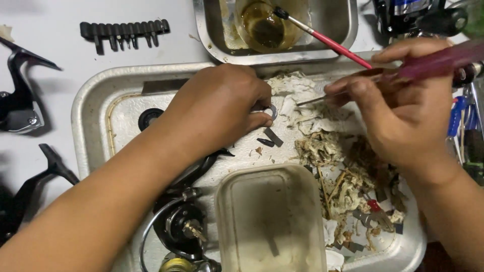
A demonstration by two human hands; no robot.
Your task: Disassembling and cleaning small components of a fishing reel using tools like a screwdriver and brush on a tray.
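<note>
One small metal ring pinched in left hand, one screwdriver in right hand, two trays.

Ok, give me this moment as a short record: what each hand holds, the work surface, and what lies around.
left hand: pinches a small metal ring
right hand: holds a red-handled tool, thin tip toward the ring
surface: metal tray
in tray: dirty paper scraps, plastic tub, black reel parts
behind: second tray with cup of brownish liquid and a brush
far left: black bit holder
</note>
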